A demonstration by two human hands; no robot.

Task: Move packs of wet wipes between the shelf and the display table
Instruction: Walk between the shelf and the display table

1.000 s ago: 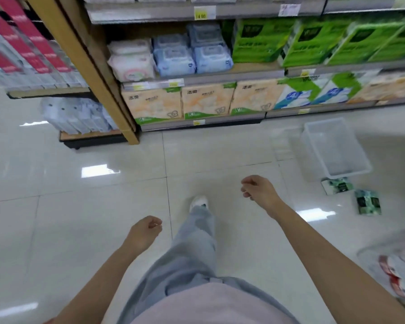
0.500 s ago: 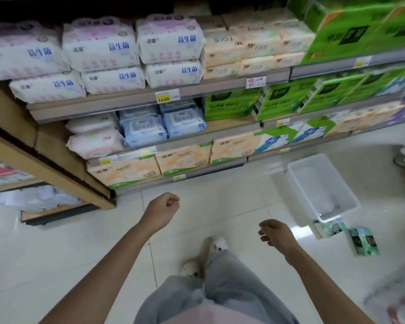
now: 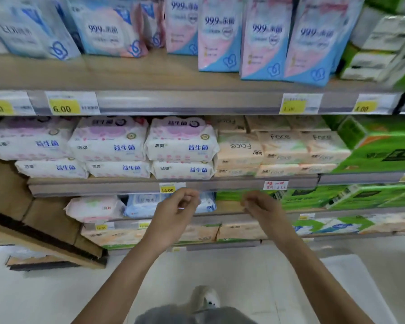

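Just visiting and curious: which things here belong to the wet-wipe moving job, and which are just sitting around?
For the job: left hand and right hand, both empty; white-and-pink wipe packs; blue wipe pack behind the hands; shelf.

Just there: green tissue packs; peach tissue packs; yellow price tag.

Wipe packs (image 3: 181,146) left of tissue packs (image 3: 282,148)
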